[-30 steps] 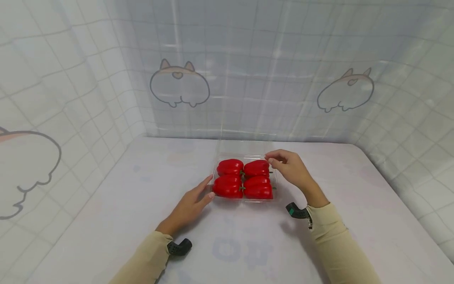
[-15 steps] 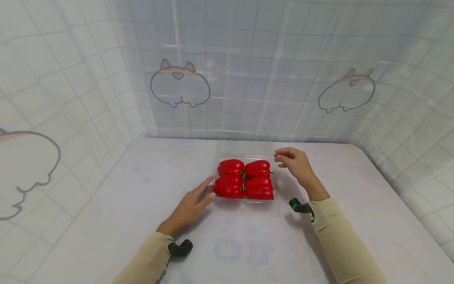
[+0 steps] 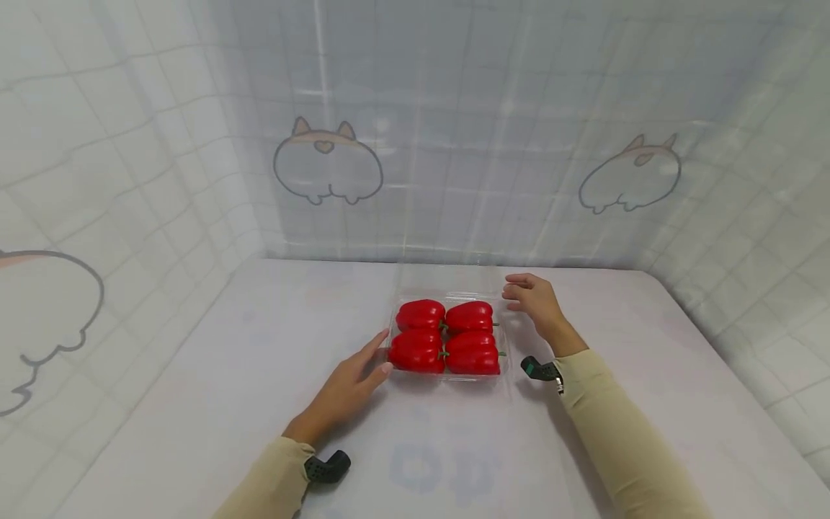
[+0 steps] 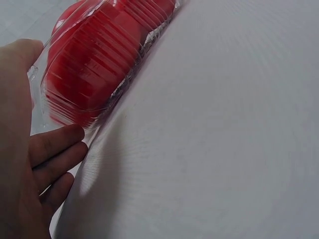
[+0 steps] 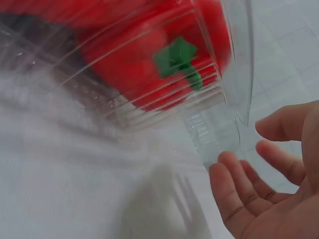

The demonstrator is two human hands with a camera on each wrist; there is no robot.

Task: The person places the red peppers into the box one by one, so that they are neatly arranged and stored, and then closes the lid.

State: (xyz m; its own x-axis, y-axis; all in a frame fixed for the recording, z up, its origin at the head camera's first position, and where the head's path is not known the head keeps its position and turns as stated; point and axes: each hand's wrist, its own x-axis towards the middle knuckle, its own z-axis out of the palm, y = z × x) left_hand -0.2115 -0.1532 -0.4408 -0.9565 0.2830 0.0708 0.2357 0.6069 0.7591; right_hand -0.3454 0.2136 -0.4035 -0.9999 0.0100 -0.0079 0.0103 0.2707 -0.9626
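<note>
Several red bell peppers (image 3: 417,351) with green stems lie in two rows inside a clear plastic clamshell box (image 3: 471,377). Its transparent lid (image 3: 447,277) is folded back toward the rear wall. My left hand (image 3: 346,387) rests at the box's left side, fingers extended, with thumb and fingertips right at the plastic. In the left wrist view the thumb sits by the rim and the fingers lie low along the ribbed wall. Beside the back right corner hovers my right hand (image 3: 534,303), fingers loosely bent and holding nothing; the right wrist view has a gap between it and the box.
The box stands on a pale table (image 3: 447,447) toward its far edge. White grid-patterned sheeting (image 3: 480,144) with animal drawings encloses the back and both sides. Each wrist wears a black camera mount (image 3: 327,467).
My right hand has drawn back to the right from the box's back right corner, its fingers loosening. The left hand stays at the left side. The whole head view has shifted slightly down.
</note>
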